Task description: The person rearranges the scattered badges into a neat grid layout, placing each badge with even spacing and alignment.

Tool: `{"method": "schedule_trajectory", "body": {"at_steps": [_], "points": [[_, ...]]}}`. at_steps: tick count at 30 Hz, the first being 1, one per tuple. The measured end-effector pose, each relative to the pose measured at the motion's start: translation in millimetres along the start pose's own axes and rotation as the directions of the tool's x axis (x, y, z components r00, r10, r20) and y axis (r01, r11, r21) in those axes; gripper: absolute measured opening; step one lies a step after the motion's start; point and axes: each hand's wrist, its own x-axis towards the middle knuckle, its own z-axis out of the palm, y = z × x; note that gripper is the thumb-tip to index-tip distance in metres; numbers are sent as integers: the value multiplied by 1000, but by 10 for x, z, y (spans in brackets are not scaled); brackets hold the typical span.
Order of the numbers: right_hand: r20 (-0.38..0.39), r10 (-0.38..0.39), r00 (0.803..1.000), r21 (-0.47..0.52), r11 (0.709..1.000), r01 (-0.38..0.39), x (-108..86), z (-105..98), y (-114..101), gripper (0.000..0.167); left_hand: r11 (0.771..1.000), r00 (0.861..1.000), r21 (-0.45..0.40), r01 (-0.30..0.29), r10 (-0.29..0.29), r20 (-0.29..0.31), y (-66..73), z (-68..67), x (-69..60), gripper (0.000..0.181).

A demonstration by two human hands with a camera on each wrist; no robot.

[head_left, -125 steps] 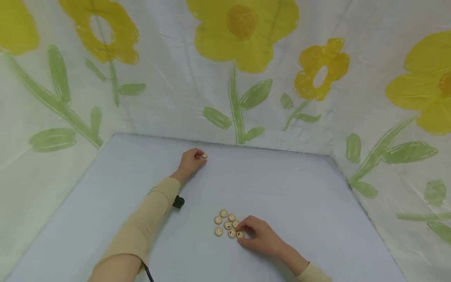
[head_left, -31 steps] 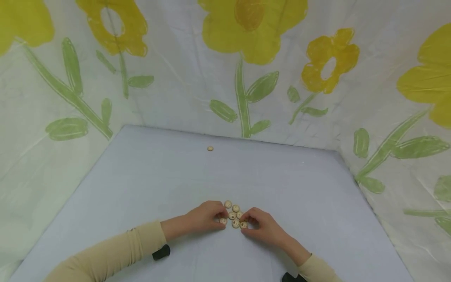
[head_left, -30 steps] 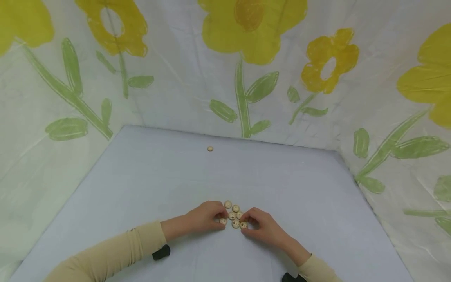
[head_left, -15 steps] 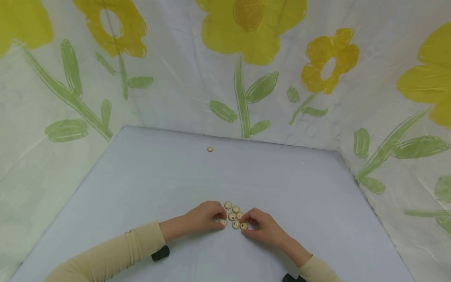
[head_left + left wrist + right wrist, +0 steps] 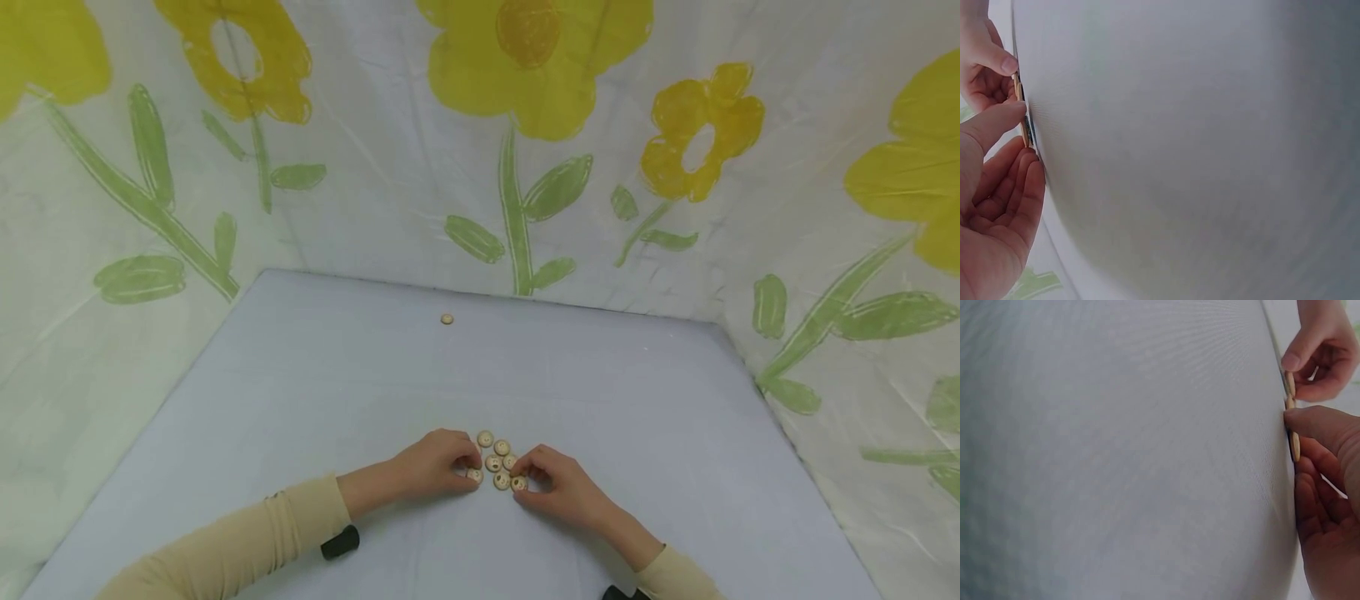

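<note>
Several small round wooden discs with dark marks on their faces lie in a loose cluster mid-front on the table; one of them is the topmost disc [image 5: 485, 438]. My left hand [image 5: 435, 463] pinches the disc [image 5: 474, 475] at the cluster's left side between thumb and fingers. On the right, my right hand [image 5: 558, 487] grips another disc [image 5: 519, 483] at its edges. Both held discs appear to lie flat on the table. In the left wrist view the discs show edge-on, with a thin disc [image 5: 1025, 132] between thumb and fingertips. Their faces are hidden there.
One lone disc [image 5: 447, 319] lies near the far edge of the pale table [image 5: 360, 367]. Behind it hangs a white curtain [image 5: 360, 208] painted with yellow flowers. Dark wrist devices, such as the left one [image 5: 341, 542], sit under the forearms.
My left hand has left a disc near the table's far edge and come back to the cluster, where it now holds another disc. My right hand stays at its disc.
</note>
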Motion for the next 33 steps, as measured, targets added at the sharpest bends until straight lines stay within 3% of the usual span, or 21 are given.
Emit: {"method": "schedule_trajectory", "body": {"at_steps": [8, 22, 33], "points": [[-7, -10, 1000, -8, 1000, 10, -4, 6, 6, 26, 999, 999, -37, -14, 13, -41, -37, -19, 10, 12], [-17, -41, 999, -12, 999, 41, -8, 14, 27, 25, 996, 995, -84, 14, -22, -98, -59, -95, 81, 17], [0, -11, 1000, 6, 1000, 11, -14, 4, 6, 24, 999, 990, -46, -7, 1, -139, -121, -125, 165, 18]]}}
